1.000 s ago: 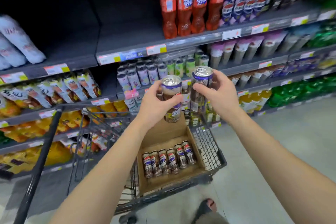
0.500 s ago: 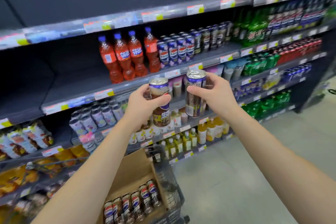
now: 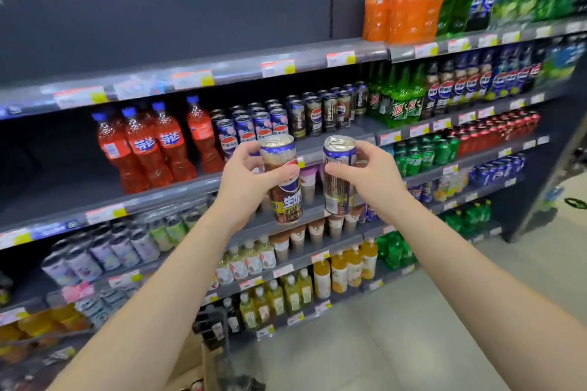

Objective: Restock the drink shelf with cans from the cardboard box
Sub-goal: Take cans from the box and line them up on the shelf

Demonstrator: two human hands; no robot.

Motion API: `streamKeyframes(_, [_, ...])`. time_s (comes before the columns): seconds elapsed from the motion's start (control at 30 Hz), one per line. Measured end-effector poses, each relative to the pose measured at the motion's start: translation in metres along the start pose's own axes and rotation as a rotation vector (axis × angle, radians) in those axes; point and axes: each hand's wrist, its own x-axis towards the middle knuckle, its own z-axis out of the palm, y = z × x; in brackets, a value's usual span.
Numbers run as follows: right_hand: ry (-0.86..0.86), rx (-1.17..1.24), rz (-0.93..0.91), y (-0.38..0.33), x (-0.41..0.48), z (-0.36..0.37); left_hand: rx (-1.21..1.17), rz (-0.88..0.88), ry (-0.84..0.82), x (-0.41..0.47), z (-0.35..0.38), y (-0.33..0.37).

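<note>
Left hand (image 3: 244, 182) holds one can (image 3: 282, 179) upright | right hand (image 3: 370, 179) holds second can (image 3: 337, 175) | both before shelf (image 3: 336, 139) | I slide them behind matching cans (image 3: 320, 114), probably same brand | keep upright, no knocking.

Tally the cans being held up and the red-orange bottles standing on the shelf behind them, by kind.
Cans in hand: 2, one in the left hand as the left can, one in the right hand as the right can
Red-orange bottles: 4
Total: 6
</note>
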Motion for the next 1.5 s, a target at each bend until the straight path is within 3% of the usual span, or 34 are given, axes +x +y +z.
streamKeyframes(0.63, [0.066, -0.112, 0.020, 0.118, 0.287, -0.079, 0.034, -0.023, -0.004, 0.256, 0.120, -0.066])
streamKeyframes(0.9, [0.105, -0.131, 0.026, 0.175, 0.390, -0.108, 0.109, -0.029, 0.003, 0.326, 0.168, -0.089])
streamKeyframes(1.17, [0.009, -0.128, 0.038, 0.229, 0.479, -0.116, 0.165, -0.056, 0.153, 0.364, 0.223, -0.096])
streamKeyframes(1.5, [-0.114, -0.128, -0.039, 0.268, 0.529, -0.111, 0.165, -0.072, 0.353, 0.375, 0.280, -0.093])
